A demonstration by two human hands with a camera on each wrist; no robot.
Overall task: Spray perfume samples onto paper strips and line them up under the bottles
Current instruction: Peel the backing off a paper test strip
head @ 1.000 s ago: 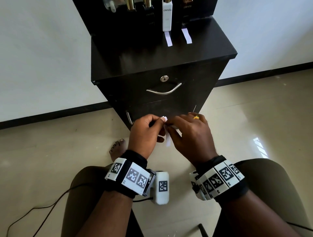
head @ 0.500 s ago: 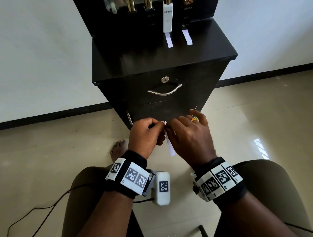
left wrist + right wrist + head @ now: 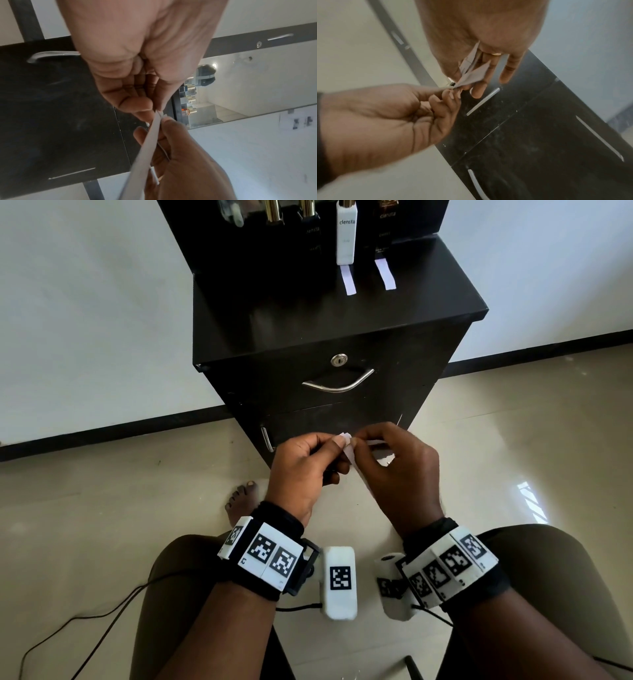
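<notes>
Both hands meet in front of the black cabinet's [image 3: 308, 337] lower drawer, above my knees. My left hand [image 3: 308, 463] pinches the top end of a white paper strip [image 3: 349, 453] between thumb and forefinger. My right hand [image 3: 397, 470] pinches the same strip [image 3: 149, 143] and keeps more white strips [image 3: 471, 67] tucked in its palm. On the cabinet top, two strips lie flat: one [image 3: 348, 279] below the white "clensta" bottle [image 3: 346, 234], another [image 3: 385, 274] below a dark bottle [image 3: 386, 224]. More dark bottles [image 3: 310, 231] with gold caps stand to the left, with no strip below them.
The top drawer has a lock [image 3: 339, 359] and a curved metal handle [image 3: 337, 385]. My knees and a bare foot [image 3: 243, 498] are below the hands on the tiled floor. A cable [image 3: 85, 621] trails at the lower left. A white wall stands behind the cabinet.
Both hands stayed close together at the strip. The right hand shifted slightly and its fingers reworked their hold, so the strip's hanging end now shows less between the hands.
</notes>
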